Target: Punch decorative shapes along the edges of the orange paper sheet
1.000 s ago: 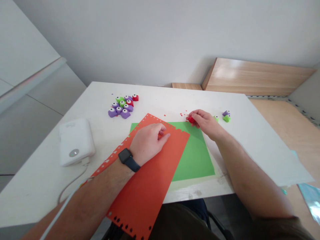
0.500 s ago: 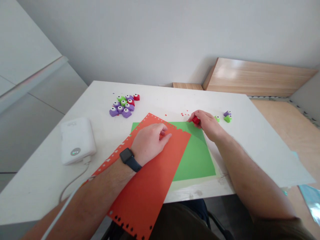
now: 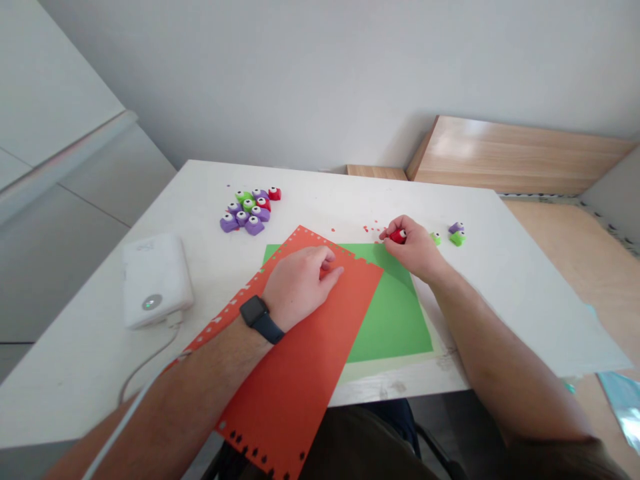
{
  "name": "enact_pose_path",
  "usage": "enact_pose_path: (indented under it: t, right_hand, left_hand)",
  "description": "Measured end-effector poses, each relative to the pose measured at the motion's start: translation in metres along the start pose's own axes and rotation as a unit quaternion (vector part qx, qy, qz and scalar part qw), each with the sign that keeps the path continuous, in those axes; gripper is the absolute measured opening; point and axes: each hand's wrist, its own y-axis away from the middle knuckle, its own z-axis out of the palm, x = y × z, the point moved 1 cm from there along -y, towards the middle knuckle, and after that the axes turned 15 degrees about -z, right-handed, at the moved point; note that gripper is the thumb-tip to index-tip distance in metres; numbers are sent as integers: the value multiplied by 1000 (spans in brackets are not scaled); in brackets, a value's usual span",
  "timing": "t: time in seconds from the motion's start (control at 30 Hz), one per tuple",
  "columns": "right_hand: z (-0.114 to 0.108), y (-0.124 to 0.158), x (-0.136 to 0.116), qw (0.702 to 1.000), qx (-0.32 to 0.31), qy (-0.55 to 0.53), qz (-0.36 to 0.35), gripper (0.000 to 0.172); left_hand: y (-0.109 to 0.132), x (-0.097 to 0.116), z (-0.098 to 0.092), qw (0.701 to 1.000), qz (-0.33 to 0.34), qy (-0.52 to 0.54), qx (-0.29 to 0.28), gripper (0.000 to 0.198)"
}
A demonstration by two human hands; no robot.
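My right hand [image 3: 416, 248] has its fingers closed round a small red paper punch [image 3: 399, 236] with a white button, just above the far right corner of a green sheet of paper [image 3: 390, 327]. Resting on an orange sheet of paper [image 3: 315, 353] is my left hand [image 3: 303, 280], its fingers loosely bent and the thumb apart, holding nothing. Punched holes line the left, far and near edges of the orange sheet, which overlaps the green one. Small red paper bits [image 3: 367, 229] lie beside my right fingertips.
Several purple, green and red punches [image 3: 250, 212] cluster at the back left. To the right sit a purple punch [image 3: 456, 227] and two green punches [image 3: 457, 239]. A white box-shaped device [image 3: 157, 280] with a cable stands at the left of the white table [image 3: 500, 267].
My right hand has moved slightly, and the red punch has turned so that its white button shows. More red bits show near the fingertips. My left hand stays in place.
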Motion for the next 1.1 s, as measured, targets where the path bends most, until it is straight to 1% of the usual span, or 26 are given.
enact_pose_path:
  t: [0.23,0.47,0.63,0.7,0.77,0.83,0.9,1.0,1.1]
  right_hand:
    - [-1,0,2,999,1,44,-7,16]
    - [-1,-1,3,997,7,72,-10,11]
    - [-5,-2,2,994,31,104,-9,12]
    - [-10,-2,0,990,51,128,2,17]
    - [-16,-3,-2,986,58,155,15,21]
    - [-22,-3,-3,982,47,185,15,21]
    - [-29,-4,-3,974,34,222,-3,21]
    - [-43,-6,2,959,35,281,-26,20]
    - [-58,-7,8,950,32,310,8,21]
  left_hand:
    - [0,0,-1,1000,-4,-3,-3,17]
    - [-1,-2,0,1000,-5,-6,-2,17]
    - [-1,-4,1,1000,-10,-21,3,17]
    - [-1,-5,0,999,-17,-33,13,18]
    - [-2,-7,-2,998,-19,-52,33,20]
    - [-4,-9,-4,994,-14,-87,62,22]
    - [-5,-11,-8,987,-20,-134,89,27]
    - [-7,-14,-14,974,-71,-190,103,40]
    - [-8,-16,-18,963,-121,-222,92,50]
